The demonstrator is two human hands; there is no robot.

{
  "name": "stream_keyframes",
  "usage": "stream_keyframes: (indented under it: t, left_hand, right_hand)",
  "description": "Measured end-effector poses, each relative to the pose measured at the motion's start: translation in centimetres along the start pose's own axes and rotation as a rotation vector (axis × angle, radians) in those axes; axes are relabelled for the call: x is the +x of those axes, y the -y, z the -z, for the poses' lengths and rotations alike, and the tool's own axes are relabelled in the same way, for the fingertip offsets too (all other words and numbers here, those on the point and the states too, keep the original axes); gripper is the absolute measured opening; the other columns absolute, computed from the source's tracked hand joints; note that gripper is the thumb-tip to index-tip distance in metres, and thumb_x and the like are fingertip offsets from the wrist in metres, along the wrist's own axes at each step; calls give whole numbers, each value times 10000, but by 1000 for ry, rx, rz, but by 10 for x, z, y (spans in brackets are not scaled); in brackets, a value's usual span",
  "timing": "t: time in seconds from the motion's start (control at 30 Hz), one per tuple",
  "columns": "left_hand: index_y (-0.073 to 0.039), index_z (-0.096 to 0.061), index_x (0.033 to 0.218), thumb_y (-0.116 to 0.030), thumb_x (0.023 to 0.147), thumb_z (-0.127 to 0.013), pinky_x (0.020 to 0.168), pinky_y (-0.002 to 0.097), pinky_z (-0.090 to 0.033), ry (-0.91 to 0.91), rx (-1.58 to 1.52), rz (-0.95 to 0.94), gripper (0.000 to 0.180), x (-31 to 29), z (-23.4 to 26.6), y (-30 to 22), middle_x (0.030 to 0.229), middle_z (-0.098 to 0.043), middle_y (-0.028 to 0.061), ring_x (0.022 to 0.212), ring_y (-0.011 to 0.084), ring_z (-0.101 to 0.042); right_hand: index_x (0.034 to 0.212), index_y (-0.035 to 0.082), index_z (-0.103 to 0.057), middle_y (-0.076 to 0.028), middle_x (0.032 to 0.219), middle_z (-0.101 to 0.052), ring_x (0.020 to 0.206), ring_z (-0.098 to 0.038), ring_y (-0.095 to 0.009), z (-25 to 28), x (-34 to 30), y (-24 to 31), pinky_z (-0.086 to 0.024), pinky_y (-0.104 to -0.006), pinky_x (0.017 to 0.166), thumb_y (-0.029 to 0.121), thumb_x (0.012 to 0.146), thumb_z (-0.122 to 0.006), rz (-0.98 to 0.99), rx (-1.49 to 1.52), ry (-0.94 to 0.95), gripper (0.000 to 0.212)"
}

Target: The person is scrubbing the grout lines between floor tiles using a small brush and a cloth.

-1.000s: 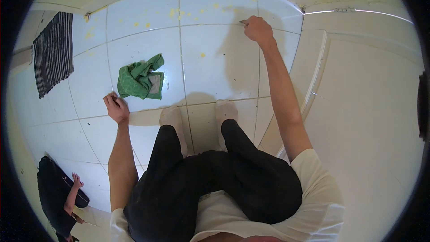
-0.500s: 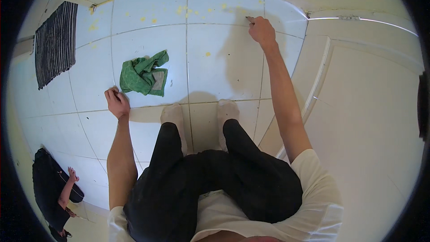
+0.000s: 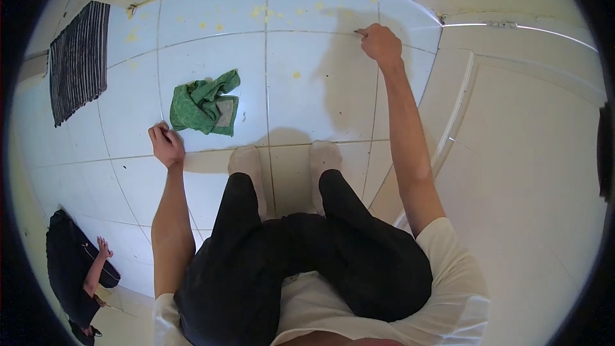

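My right hand (image 3: pixel 382 45) reaches out over the white tiles near the far wall. Its fingers are closed on a small, thin, dark-tipped tool (image 3: pixel 357 31), whose kind is too small to make out. Yellow spots (image 3: pixel 296 75) are scattered on the tiled floor (image 3: pixel 218 57), mostly in a band along the wall to the left of this hand. With its fingers curled in, my left hand (image 3: pixel 168 146) rests on the floor, and nothing shows in it. Just beyond it lies a crumpled green cloth (image 3: pixel 195 110) with a grey patch, apart from the fingers.
At the far left lies a dark striped mat (image 3: pixel 82 61). A white door (image 3: pixel 525 154) stands along the right side. Another person (image 3: pixel 73 263) in dark clothes is at the lower left. My socked feet (image 3: pixel 325 157) are planted between my arms.
My right hand, with the tool in it, has shifted slightly right and toward me. My left hand and the cloth stay where they were.
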State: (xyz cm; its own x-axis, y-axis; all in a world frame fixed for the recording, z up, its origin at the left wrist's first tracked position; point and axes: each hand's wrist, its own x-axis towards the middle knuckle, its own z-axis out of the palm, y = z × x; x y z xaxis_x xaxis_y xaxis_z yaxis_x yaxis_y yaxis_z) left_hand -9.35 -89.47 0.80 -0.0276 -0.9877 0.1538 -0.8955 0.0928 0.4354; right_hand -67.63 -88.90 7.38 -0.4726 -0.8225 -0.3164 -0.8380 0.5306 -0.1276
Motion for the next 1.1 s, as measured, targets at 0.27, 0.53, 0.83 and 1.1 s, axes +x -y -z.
stream_keyframes:
  t: [0.27,0.53,0.83,1.1]
  left_hand:
    - [-58,-542,988,-82,889,-478,737,407,-502,-19,20,5,120,-2,1,0,1002,-520,97,828,291,-595]
    - [-57,-540,988,-84,894,-478,736,416,-505,-27,29,-17,116,-3,2,2,1014,-528,103,843,301,-605]
    - [-58,-543,989,-87,898,-477,736,418,-504,-10,10,3,116,-2,0,4,1016,-528,100,840,305,-603]
    - [-58,-553,1022,-84,894,-478,750,420,-507,12,17,4,150,-2,0,3,1021,-524,102,851,305,-604]
  right_hand:
    - [1024,89,-740,-174,1047,-733,973,-708,-348,10,2,4,-571,-473,822,203,839,-646,4,-72,67,237]
    - [1149,146,-742,-163,1049,-729,993,-697,-346,12,-5,2,-563,-466,838,159,819,-632,33,-32,152,349]
    - [1056,63,-726,-193,1036,-720,978,-696,-367,6,1,16,-563,-468,830,151,828,-617,59,-89,7,268]
    - [1068,40,-707,-209,1084,-715,1026,-691,-378,7,21,22,-555,-493,880,198,846,-617,14,0,29,287]
